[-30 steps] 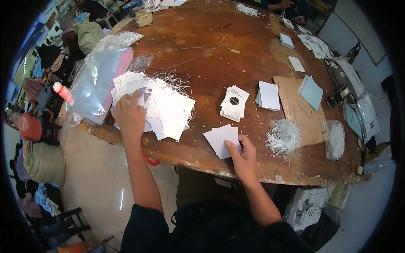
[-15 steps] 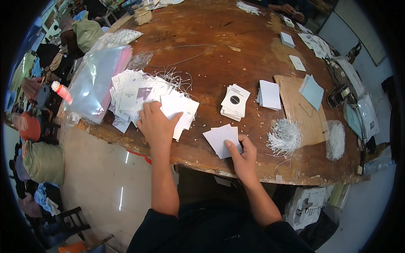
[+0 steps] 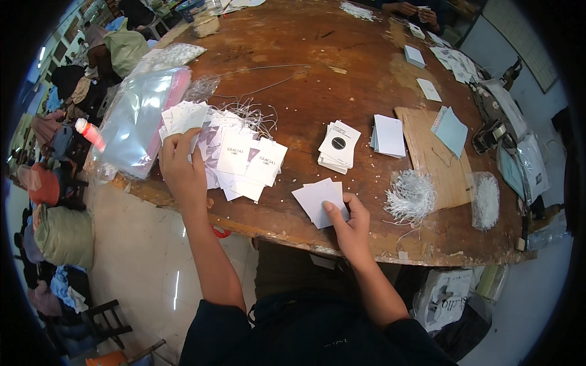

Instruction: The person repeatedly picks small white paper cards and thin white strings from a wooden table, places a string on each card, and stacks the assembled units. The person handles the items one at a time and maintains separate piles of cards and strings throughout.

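We judge sorting underway: left hand (image 3: 182, 166) fingers grasp tags (image 3: 241, 161) near the table's left edge, right hand (image 3: 349, 221) pins blank cards (image 3: 317, 198); next needs one tag separated.

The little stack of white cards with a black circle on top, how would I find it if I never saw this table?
Start at the big brown wooden table and look near its middle, right of the messy pile of stringed tags. The stack sits just left of a plain white stack. Only it has a black circle on its top card.
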`<move>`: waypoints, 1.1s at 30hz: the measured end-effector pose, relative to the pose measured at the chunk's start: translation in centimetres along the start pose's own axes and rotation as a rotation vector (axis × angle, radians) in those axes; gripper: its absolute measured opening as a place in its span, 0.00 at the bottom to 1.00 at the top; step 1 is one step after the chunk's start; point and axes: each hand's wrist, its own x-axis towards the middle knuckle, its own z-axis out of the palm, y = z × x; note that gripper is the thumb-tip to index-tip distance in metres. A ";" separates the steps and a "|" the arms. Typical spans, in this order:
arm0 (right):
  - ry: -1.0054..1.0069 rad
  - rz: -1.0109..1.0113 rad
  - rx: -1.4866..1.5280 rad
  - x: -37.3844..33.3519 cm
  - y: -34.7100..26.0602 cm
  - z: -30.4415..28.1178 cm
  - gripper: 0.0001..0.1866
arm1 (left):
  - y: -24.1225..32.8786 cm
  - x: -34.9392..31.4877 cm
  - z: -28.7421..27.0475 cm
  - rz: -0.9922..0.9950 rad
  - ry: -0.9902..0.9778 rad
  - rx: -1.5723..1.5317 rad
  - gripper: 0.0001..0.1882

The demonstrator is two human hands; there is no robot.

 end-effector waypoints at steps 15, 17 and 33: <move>0.028 0.079 0.301 0.3 -1.0 -0.1 0.10 | 11.6 -8.9 0.3 -0.620 -0.607 -1.406 0.22; 0.007 0.147 0.374 0.3 -1.5 -0.9 0.11 | 13.9 -10.1 1.5 -0.808 -0.823 -1.568 0.20; 0.069 0.103 0.317 -0.1 -0.6 -3.2 0.12 | 16.8 -11.6 3.1 -0.733 -0.733 -1.497 0.20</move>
